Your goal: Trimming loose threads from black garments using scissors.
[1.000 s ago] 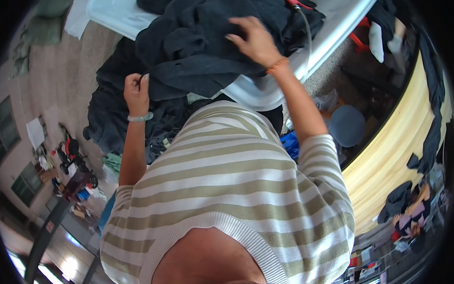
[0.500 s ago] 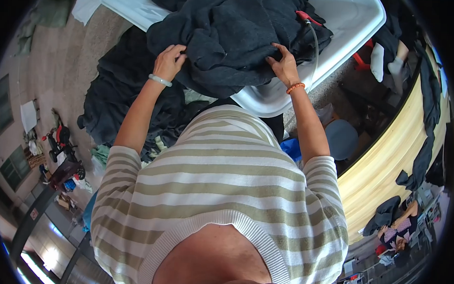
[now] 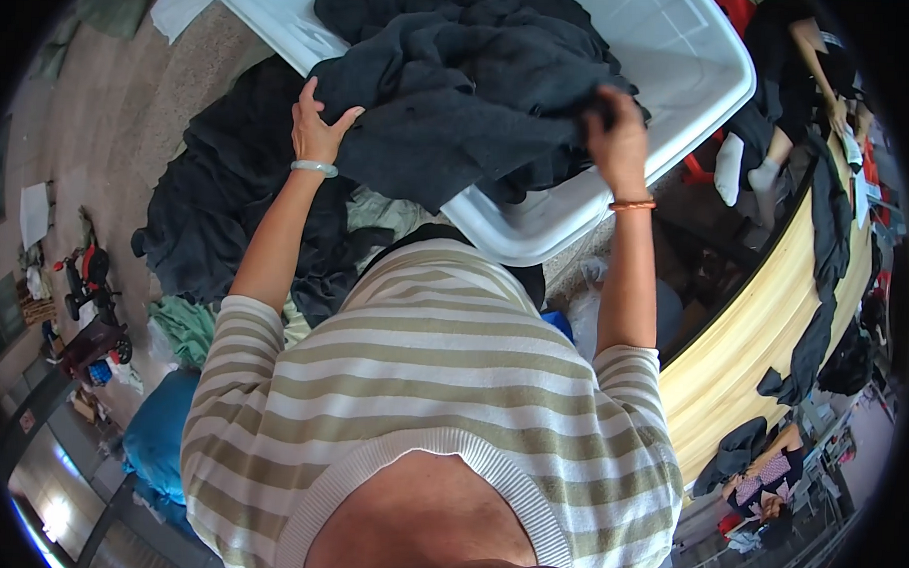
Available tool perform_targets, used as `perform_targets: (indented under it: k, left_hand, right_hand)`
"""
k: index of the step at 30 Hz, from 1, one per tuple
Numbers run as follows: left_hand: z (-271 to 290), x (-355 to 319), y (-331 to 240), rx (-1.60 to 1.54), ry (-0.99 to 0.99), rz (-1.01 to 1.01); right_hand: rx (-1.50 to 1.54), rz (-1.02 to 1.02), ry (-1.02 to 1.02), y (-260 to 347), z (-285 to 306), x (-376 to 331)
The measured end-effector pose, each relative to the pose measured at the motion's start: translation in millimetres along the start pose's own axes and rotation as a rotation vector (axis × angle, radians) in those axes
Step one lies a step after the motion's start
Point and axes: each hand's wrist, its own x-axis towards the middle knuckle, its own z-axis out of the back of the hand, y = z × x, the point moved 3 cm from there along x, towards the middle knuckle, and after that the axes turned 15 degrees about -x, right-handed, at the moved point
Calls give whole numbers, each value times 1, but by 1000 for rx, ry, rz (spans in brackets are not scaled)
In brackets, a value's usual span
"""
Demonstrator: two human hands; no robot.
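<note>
A dark navy-black piece of cloth (image 3: pixel 450 134) lies spread over a heap of similar cloth (image 3: pixel 464 9) in a white plastic tub (image 3: pixel 683 62). One corner hangs over the tub's near rim. At the cloth's left edge, my left hand (image 3: pixel 320 129) has its thumb and fingers apart and wears a pale bangle. My right hand (image 3: pixel 617 139), with an orange bracelet, is at the right edge of the cloth. Motion blurs its fingers, so its hold on the cloth is unclear.
More dark cloth (image 3: pixel 248 177) is heaped left of the tub, with green cloth (image 3: pixel 183 330) and a blue bag (image 3: pixel 159 434) nearer. A curved wooden table (image 3: pixel 743 334) stands at right. Beyond the tub, a person's sock-clad foot (image 3: pixel 727 168) shows.
The top cloth is spread flatter, its corner now over the near rim. My right hand has moved right. A red-ended tool with a clear tube, seen on the heap before, no longer shows.
</note>
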Motion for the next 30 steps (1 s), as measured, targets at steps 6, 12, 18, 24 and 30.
perform_targets:
  k: [6, 12, 18, 24, 30]
  left_hand:
    - [-2, 9, 51, -42, 39, 247]
    - [89, 42, -125, -800, -144, 141]
    - [188, 39, -189, -224, -299, -864]
    - [179, 15, -255, -786, -139, -669]
    - [92, 31, -306, -1525, 185, -367]
  right_hand:
    - [-99, 240, 213, 52, -33, -43]
    - [161, 381, 153, 125, -14, -67]
    - [481, 601, -324, 229, 47, -51]
    - [1205, 673, 85, 227, 60, -39]
    - [1112, 441, 159, 152, 93, -48]
